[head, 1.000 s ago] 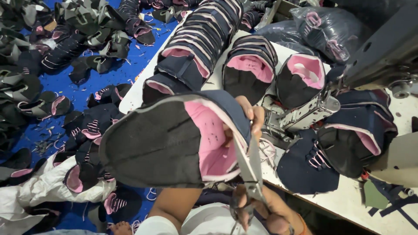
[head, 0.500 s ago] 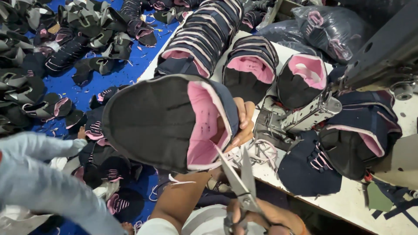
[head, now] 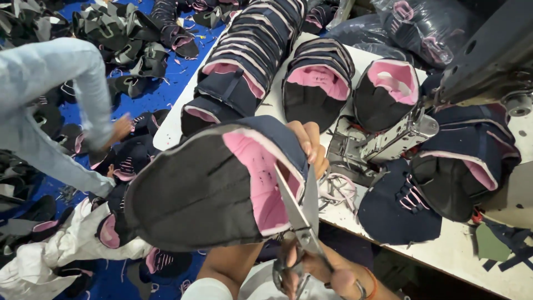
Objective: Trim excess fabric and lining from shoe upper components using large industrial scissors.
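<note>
A white table [head: 455, 253] runs across the right, its top scuffed and marked. A dark sewing machine [head: 488, 50] stands at its far right end, with a metal part [head: 400, 136] below it. Rows of stacked navy-and-pink uppers [head: 261, 50] lie on the table. Clear plastic bags [head: 411, 25] sit at the far edge. The floor [head: 166, 94] is bright blue, strewn with dark uppers [head: 100, 33] and thread scraps. The light is even.

Shoe workshop (stacked shoe uppers [head: 261, 50], sewing machine [head: 388, 139])
</note>
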